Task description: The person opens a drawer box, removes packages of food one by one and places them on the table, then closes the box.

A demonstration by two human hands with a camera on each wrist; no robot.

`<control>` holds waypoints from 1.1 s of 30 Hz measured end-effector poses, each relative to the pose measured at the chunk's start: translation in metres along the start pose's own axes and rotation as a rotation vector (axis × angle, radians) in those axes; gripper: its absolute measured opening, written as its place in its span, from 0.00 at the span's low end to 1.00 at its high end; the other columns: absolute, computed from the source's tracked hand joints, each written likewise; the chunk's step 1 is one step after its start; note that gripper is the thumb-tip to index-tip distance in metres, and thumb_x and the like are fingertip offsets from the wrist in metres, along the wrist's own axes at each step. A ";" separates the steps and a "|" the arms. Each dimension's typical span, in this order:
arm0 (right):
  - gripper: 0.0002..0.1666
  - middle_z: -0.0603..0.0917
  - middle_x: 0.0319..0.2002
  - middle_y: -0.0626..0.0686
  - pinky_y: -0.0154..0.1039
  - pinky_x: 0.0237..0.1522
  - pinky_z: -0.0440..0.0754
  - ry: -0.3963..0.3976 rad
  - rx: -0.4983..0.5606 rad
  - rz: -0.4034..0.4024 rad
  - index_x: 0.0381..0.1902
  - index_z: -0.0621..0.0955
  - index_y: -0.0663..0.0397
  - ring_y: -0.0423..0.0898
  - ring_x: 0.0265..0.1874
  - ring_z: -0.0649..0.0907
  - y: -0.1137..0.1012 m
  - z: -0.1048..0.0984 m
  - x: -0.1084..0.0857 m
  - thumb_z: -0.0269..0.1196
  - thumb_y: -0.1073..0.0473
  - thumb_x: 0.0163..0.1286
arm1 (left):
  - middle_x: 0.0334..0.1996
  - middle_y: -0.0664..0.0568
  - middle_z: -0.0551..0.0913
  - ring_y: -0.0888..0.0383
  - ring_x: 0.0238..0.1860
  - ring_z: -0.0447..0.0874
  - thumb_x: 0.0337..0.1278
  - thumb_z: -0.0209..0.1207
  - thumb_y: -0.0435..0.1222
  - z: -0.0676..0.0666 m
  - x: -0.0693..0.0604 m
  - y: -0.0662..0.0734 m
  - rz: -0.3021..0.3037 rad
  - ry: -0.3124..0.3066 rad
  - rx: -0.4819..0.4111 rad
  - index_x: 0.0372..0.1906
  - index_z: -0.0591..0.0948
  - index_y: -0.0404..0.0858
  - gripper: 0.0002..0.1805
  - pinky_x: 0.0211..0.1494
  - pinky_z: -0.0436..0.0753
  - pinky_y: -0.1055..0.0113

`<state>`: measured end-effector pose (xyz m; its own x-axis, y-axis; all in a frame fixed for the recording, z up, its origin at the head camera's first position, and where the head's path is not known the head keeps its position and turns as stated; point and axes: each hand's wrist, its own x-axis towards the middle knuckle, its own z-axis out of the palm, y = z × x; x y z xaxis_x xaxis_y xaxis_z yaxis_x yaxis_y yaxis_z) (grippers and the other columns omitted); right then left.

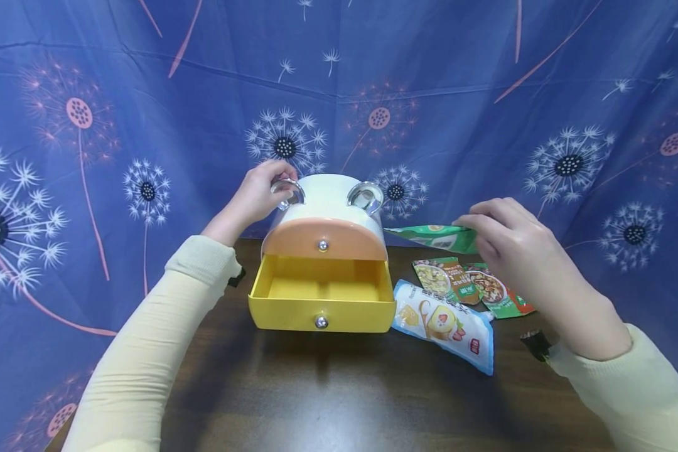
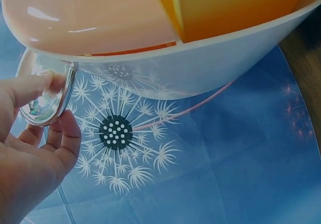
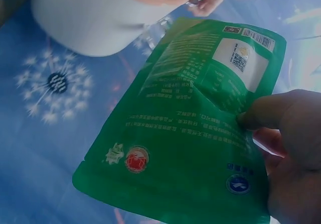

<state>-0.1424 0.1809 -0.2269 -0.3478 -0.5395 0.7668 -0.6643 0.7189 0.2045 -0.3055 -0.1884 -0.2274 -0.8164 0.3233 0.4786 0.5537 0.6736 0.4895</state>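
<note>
A small white cabinet (image 1: pixel 326 196) with two silver ear-like rings on top stands on the table. Its orange upper drawer (image 1: pixel 294 238) is closed, while the yellow lower drawer (image 1: pixel 294 314) is pulled out and holds nothing visible. My left hand (image 1: pixel 262 191) pinches the silver ear (image 2: pixel 55 111) on the left side, thumb inside the ring. My right hand (image 1: pixel 520 251) pinches a green pouch (image 3: pixel 175 133) by its edge, held up to the right of the cabinet. In the right wrist view the pouch's printed back shows, with a barcode.
On the table right of the drawer lie a white-and-blue spouted pouch (image 1: pixel 446 323) and two food packets, one brown and green (image 1: pixel 437 279), the other green and red (image 1: pixel 494 292). A blue dandelion-print cloth (image 1: pixel 457 94) hangs behind the dark wooden table (image 1: pixel 316 402).
</note>
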 end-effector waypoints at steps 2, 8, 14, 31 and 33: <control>0.23 0.80 0.39 0.60 0.45 0.37 0.76 -0.004 -0.016 0.023 0.39 0.83 0.63 0.54 0.40 0.77 0.004 -0.002 -0.007 0.61 0.84 0.45 | 0.46 0.46 0.75 0.50 0.51 0.72 0.56 0.60 0.28 0.000 0.000 0.000 -0.003 0.000 0.002 0.42 0.77 0.39 0.10 0.58 0.77 0.58; 0.26 0.80 0.39 0.60 0.44 0.39 0.75 -0.028 -0.072 0.094 0.40 0.83 0.63 0.54 0.42 0.77 0.017 -0.006 -0.031 0.66 0.84 0.40 | 0.45 0.47 0.75 0.51 0.51 0.72 0.56 0.60 0.28 0.001 0.001 -0.001 -0.007 0.002 0.000 0.42 0.77 0.39 0.10 0.58 0.77 0.58; 0.27 0.79 0.36 0.61 0.45 0.37 0.74 -0.040 -0.111 0.139 0.38 0.82 0.63 0.55 0.39 0.77 0.031 -0.004 -0.060 0.68 0.83 0.36 | 0.45 0.48 0.74 0.51 0.51 0.72 0.56 0.60 0.28 0.001 0.001 -0.001 -0.008 -0.006 0.013 0.42 0.76 0.41 0.10 0.57 0.77 0.58; 0.22 0.80 0.33 0.62 0.56 0.29 0.78 -0.157 -0.173 0.266 0.35 0.82 0.66 0.57 0.34 0.77 0.069 0.010 -0.133 0.65 0.82 0.37 | 0.46 0.47 0.74 0.50 0.51 0.72 0.57 0.60 0.29 -0.001 -0.001 0.001 -0.003 -0.004 0.015 0.43 0.76 0.40 0.10 0.58 0.76 0.56; 0.23 0.80 0.32 0.61 0.56 0.28 0.79 -0.182 -0.178 0.272 0.34 0.82 0.66 0.57 0.32 0.78 0.073 0.013 -0.141 0.67 0.82 0.35 | 0.46 0.46 0.75 0.50 0.51 0.72 0.57 0.60 0.28 -0.001 -0.001 0.001 -0.003 -0.002 0.018 0.43 0.76 0.39 0.10 0.58 0.76 0.57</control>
<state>-0.1501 0.3036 -0.3281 -0.6182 -0.3761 0.6902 -0.4116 0.9030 0.1234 -0.3042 -0.1889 -0.2267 -0.8183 0.3226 0.4758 0.5483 0.6865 0.4776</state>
